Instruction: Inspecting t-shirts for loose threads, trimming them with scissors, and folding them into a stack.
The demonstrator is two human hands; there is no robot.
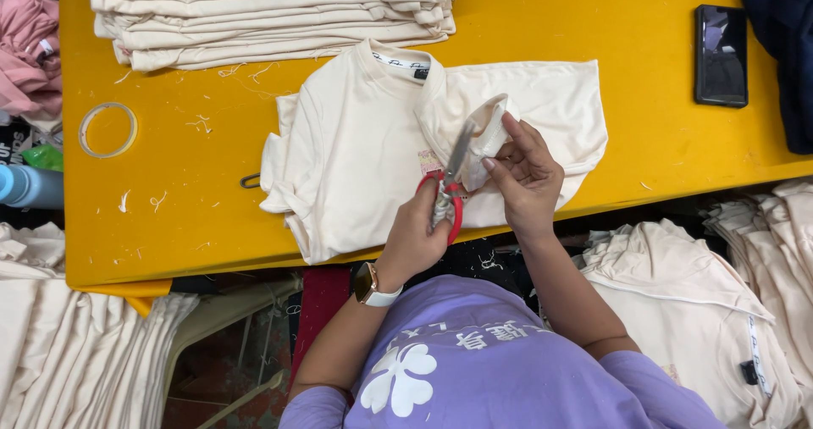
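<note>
**Two hands, one pair of snips: loose threads trimmed at a yellow bench**

Two bare hands are seen at work over a cream T-shirt [373, 149] laid flat near the front edge of a yellow bench [644, 48]. The red-handled thread snips [449, 183] are held in the left hand [415, 238], its grip pressed together around the handles, a watch [370, 287] worn at the wrist. A fold of the shirt's fabric is pinched and lifted by the right hand [525, 179], and the blades are pointed up into that raised fold, just beside the fingertips.

A stack of folded cream shirts [271, 14] is kept at the far edge of the bench, a roll of clear tape [107, 129] to one side and a dark phone [721, 55] well apart on the other. Thread scraps are scattered over the bench top. More cream garments [694, 310] are heaped below.

Risk is judged to lie in the closeness of blades, cloth and fingers: if the fold is held slack or bunched, the fabric itself could be nicked instead of a thread, and a fingertip could be caught should the blades be closed too near the pinch.
</note>
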